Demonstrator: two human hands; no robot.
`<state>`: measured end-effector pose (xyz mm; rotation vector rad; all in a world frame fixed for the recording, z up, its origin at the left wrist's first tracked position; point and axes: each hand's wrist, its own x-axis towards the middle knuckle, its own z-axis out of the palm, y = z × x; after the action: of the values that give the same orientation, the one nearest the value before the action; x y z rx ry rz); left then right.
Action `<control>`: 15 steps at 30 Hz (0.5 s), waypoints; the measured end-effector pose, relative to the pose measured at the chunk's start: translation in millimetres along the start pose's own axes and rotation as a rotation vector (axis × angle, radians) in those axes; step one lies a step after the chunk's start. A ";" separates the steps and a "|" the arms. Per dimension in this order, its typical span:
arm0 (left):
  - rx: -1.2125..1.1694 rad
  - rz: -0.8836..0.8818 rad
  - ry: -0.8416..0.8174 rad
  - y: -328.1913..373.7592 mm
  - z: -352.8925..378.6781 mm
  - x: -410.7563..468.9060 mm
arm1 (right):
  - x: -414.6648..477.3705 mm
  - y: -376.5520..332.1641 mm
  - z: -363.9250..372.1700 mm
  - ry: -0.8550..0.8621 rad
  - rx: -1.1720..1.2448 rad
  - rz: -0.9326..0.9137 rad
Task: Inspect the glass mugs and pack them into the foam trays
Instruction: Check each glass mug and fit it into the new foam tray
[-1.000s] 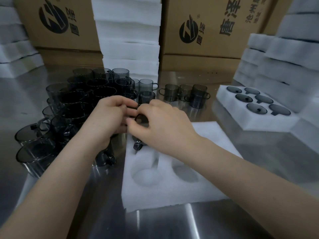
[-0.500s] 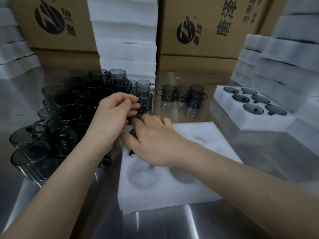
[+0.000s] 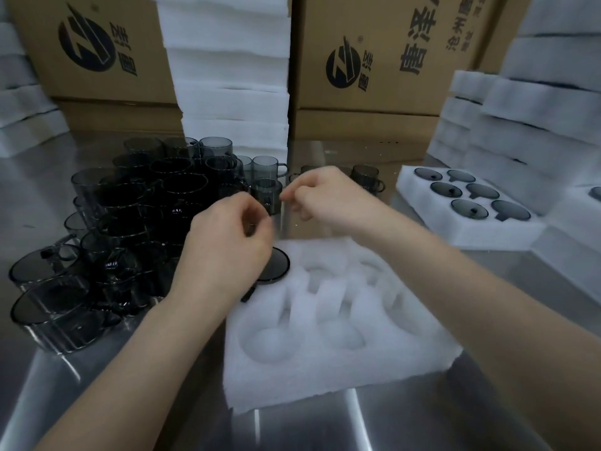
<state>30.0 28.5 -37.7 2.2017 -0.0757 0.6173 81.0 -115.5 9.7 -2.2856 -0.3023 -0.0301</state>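
A white foam tray (image 3: 341, 346) lies in front of me with round pockets. One smoky glass mug (image 3: 276, 265) sits in its far-left pocket, partly hidden by my left hand (image 3: 227, 249); the other pockets hold nothing. A small glass mug (image 3: 266, 193) stands on the steel table just beyond the tray, between my hands. My left hand's curled fingers pinch at its lower left side. My right hand (image 3: 325, 200) has thumb and forefinger curled at the mug's right edge; whether they grip it is unclear.
A dense cluster of dark glass mugs (image 3: 130, 229) fills the table on the left. A few mugs (image 3: 366, 177) stand behind my right hand. A filled foam tray (image 3: 468, 206) lies at right before stacked foam (image 3: 536, 125). Foam stack (image 3: 234, 76) and cardboard boxes (image 3: 374, 53) stand behind.
My right hand lifted off the mug in the tray's far-left pocket and moved up to the small mug beyond the tray. My left hand stayed at that mug.
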 end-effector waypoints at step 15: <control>0.173 -0.025 -0.301 -1.3 1.2 -2.3 | 43.3 22.4 23.9 -0.331 -0.508 -0.246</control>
<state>28.8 28.2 -40.3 2.4462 -0.1557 0.2832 126.3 -103.2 -17.6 -2.7388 -0.8273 0.1655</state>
